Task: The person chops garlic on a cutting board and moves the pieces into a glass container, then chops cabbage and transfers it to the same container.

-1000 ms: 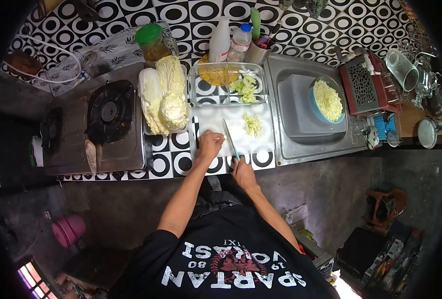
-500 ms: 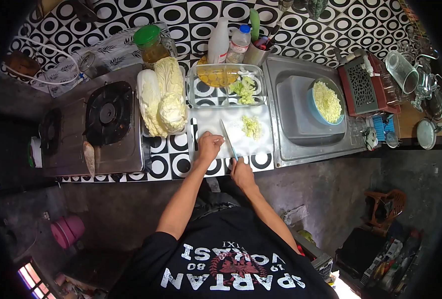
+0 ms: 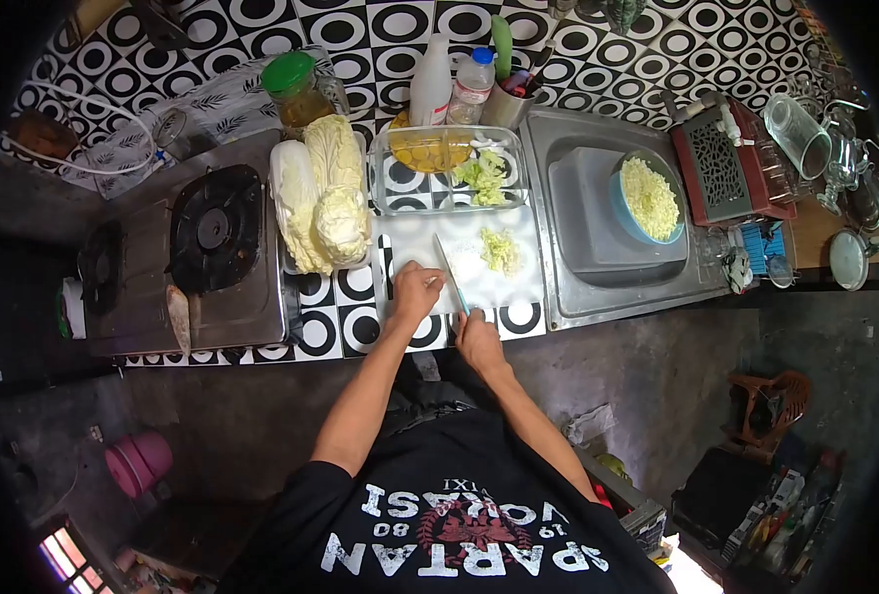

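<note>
My right hand (image 3: 480, 343) is wrapped round the handle of a knife (image 3: 449, 269), whose blade points away from me over a translucent white cutting board (image 3: 410, 247). Just left of the blade, my left hand (image 3: 417, 292) is on the board with its fingers bent together; what they hold is too small to name. Chopped pale green vegetable (image 3: 500, 251) lies on the board right of the knife. Behind the board stands a glass dish (image 3: 414, 201) with leafy green pieces (image 3: 484, 176) at its right side.
Whole cabbages (image 3: 322, 198) lie left of the board, beside a stove (image 3: 142, 287). A sink (image 3: 598, 309) on the right holds a blue bowl (image 3: 624, 220) of shredded vegetable. Bottles (image 3: 471, 87) and a green-lidded jar (image 3: 301, 91) stand behind.
The knife and my right hand have shifted very slightly left. My left hand stays in nearly the same place beside the blade.
</note>
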`<action>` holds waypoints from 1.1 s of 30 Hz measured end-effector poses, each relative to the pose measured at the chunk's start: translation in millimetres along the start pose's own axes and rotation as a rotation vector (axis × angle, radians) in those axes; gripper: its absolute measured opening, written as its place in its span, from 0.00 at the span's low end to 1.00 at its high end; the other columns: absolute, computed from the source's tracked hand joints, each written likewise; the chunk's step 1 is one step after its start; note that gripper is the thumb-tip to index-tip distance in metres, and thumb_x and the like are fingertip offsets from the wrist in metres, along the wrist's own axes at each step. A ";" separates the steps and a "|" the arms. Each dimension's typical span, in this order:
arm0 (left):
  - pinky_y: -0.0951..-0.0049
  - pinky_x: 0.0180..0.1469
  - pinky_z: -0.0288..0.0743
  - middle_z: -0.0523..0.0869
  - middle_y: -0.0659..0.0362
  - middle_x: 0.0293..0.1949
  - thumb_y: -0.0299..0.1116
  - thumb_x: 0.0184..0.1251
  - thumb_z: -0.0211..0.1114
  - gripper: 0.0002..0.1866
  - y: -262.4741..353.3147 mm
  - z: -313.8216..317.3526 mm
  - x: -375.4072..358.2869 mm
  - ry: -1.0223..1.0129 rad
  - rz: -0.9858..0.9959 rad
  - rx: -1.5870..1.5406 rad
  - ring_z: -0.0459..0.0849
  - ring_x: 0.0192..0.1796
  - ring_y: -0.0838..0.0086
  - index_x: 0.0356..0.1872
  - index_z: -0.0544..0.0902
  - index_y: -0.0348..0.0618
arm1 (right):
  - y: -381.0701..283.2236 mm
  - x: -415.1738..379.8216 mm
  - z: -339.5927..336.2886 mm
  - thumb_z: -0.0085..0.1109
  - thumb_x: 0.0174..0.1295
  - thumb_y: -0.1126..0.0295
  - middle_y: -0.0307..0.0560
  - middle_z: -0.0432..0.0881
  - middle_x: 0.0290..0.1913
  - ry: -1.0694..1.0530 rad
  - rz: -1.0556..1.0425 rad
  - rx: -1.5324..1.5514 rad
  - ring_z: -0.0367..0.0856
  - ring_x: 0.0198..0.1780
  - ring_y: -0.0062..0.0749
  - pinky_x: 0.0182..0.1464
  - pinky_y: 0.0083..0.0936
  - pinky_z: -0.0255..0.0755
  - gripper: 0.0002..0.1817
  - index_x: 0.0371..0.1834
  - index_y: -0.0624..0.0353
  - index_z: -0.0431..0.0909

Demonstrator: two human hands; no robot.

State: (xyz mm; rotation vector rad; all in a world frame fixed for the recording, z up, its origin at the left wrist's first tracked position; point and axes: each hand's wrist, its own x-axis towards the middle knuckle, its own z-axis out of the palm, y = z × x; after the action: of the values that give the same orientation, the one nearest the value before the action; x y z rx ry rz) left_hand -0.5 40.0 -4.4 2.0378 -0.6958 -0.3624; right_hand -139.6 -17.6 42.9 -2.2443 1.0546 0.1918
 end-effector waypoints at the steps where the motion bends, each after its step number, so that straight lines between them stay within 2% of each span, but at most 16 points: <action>1: 0.70 0.31 0.71 0.75 0.57 0.23 0.29 0.47 0.70 0.07 0.2 -1.8 0.3 -0.008 0.024 0.023 0.77 0.26 0.68 0.30 0.88 0.49 | -3.4 4.8 -2.3 0.38 0.68 0.60 0.73 0.77 0.28 0.002 0.002 0.003 0.77 0.35 0.68 0.39 0.53 0.71 0.19 0.36 0.69 0.68; 6: 0.70 0.33 0.72 0.76 0.56 0.24 0.30 0.49 0.69 0.06 3.8 -4.6 -0.1 -0.043 0.036 0.073 0.78 0.28 0.67 0.31 0.87 0.49 | -4.7 10.7 -12.2 0.39 0.68 0.59 0.72 0.78 0.27 -0.026 -0.015 0.007 0.78 0.34 0.66 0.40 0.53 0.71 0.19 0.34 0.69 0.68; 8: 0.70 0.34 0.73 0.76 0.56 0.24 0.29 0.48 0.69 0.07 2.2 -3.6 -0.3 -0.051 -0.028 0.009 0.78 0.29 0.67 0.32 0.87 0.48 | -3.1 2.4 -10.1 0.39 0.68 0.59 0.72 0.78 0.27 -0.036 -0.045 0.014 0.78 0.34 0.66 0.39 0.53 0.71 0.19 0.34 0.69 0.68; 11: 0.70 0.34 0.73 0.76 0.57 0.25 0.27 0.47 0.70 0.08 8.1 -6.1 -0.4 -0.055 -0.055 -0.015 0.78 0.29 0.67 0.32 0.86 0.47 | 0.0 -9.3 -5.0 0.39 0.68 0.59 0.72 0.78 0.28 -0.032 0.018 -0.010 0.78 0.34 0.67 0.39 0.53 0.71 0.19 0.35 0.69 0.68; 17: 0.70 0.33 0.73 0.77 0.57 0.25 0.24 0.45 0.71 0.08 2.3 -2.2 1.2 -0.045 -0.016 0.030 0.78 0.28 0.68 0.31 0.86 0.45 | 3.6 12.4 3.2 0.39 0.68 0.60 0.72 0.78 0.29 0.017 -0.038 0.034 0.77 0.34 0.68 0.39 0.54 0.71 0.19 0.36 0.69 0.67; 19: 0.71 0.32 0.73 0.77 0.57 0.25 0.24 0.45 0.71 0.09 4.0 -2.6 1.4 -0.032 0.006 0.039 0.78 0.27 0.68 0.31 0.85 0.44 | -3.3 16.0 -4.7 0.39 0.68 0.60 0.72 0.78 0.29 -0.031 -0.019 0.014 0.77 0.35 0.68 0.39 0.54 0.71 0.18 0.36 0.69 0.68; 21: 0.71 0.31 0.73 0.77 0.57 0.24 0.24 0.45 0.71 0.09 2.6 -1.9 1.5 -0.027 -0.087 0.014 0.78 0.26 0.69 0.31 0.85 0.44 | -3.9 10.0 -10.1 0.40 0.67 0.60 0.73 0.78 0.29 -0.059 -0.017 0.019 0.77 0.35 0.68 0.40 0.54 0.71 0.18 0.37 0.69 0.68; 26: 0.73 0.31 0.73 0.79 0.56 0.24 0.26 0.45 0.72 0.06 -7.0 4.5 0.4 0.002 -0.047 -0.018 0.78 0.25 0.71 0.27 0.86 0.43 | 4.8 -9.3 1.4 0.39 0.68 0.59 0.74 0.77 0.28 -0.063 0.022 0.011 0.78 0.35 0.68 0.40 0.55 0.70 0.19 0.37 0.69 0.68; 33: 0.73 0.31 0.73 0.79 0.56 0.24 0.27 0.46 0.71 0.06 1.1 -1.4 0.0 -0.032 -0.039 -0.032 0.78 0.25 0.71 0.28 0.87 0.44 | -5.0 15.9 -1.8 0.39 0.67 0.60 0.73 0.78 0.28 -0.020 -0.017 0.022 0.77 0.35 0.68 0.39 0.54 0.71 0.18 0.36 0.68 0.67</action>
State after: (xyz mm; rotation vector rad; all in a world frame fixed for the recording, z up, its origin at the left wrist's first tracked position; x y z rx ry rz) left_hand -0.2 40.4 -2.8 2.0219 -0.6666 -0.4266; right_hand -125.5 -26.6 40.7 -2.2270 1.0220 0.1936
